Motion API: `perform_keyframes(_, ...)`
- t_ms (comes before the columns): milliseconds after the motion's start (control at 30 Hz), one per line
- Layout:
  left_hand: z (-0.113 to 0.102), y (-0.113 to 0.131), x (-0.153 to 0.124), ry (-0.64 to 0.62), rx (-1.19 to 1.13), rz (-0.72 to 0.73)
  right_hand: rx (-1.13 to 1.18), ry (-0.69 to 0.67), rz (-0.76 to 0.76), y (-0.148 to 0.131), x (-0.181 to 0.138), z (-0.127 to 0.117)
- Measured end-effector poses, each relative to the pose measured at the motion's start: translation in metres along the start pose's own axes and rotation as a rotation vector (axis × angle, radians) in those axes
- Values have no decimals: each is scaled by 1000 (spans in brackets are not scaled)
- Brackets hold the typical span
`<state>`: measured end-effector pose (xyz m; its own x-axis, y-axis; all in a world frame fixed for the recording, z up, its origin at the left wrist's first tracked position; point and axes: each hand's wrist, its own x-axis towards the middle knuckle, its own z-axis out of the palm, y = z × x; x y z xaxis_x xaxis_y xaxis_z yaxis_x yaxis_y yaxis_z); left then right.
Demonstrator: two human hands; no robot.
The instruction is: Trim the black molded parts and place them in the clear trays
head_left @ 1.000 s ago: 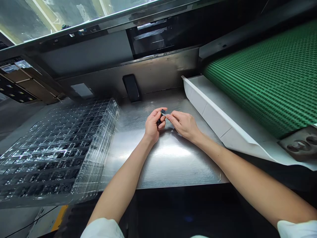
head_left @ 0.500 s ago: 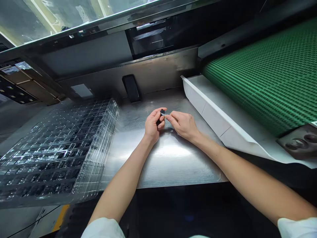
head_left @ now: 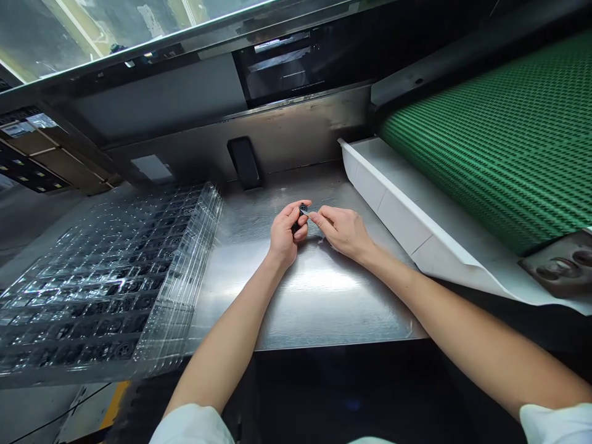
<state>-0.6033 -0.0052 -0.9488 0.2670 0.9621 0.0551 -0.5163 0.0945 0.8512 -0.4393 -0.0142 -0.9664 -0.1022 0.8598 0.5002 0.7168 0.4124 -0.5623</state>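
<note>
My left hand (head_left: 285,234) is closed around a small black part (head_left: 303,208) with a round, spoked-looking face turned up. Thumb and forefinger of my right hand (head_left: 343,232) are pinched together against the part's right side. A tiny pale, thin piece shows at those fingertips, too small to name. Both hands are held over the metal worktop (head_left: 314,314), near its middle. To the left lies a stack of clear plastic trays (head_left: 115,277), its pockets filled with similar black parts.
A black phone-like object (head_left: 245,163) leans against the metal back wall. On the right, a white sheet-like chute (head_left: 393,209) runs beside a green conveyor belt (head_left: 499,142). Cardboard boxes (head_left: 41,148) stand at the far left. The worktop's front edge drops off into darkness.
Both hands hold nearly the same place. The pale piece at my right fingertips shows a little less, and the camera view has shifted very slightly.
</note>
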Motion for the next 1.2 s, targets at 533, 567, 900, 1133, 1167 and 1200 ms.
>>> perform_keyframes(533,0,-8,4,-30,-1,-41,349,25,130,-7,4,-5)
perform_keyframes(567,2,-10,3,-16,20,-49,363,20,133,-8,3,-4)
perform_keyframes(900,6,-8,6,-35,29,-55,54,93,117,-12,2,-7)
perform_keyframes(1133,-7,-9,13,130,248,89,-87,87,205,-17,4,-10)
perform_keyframes(1167,-8,-8,14,150,309,112,-113,62,197,-16,5,-10)
perform_keyframes(1200,-8,-5,14,168,362,138,-134,30,186,-15,5,-9)
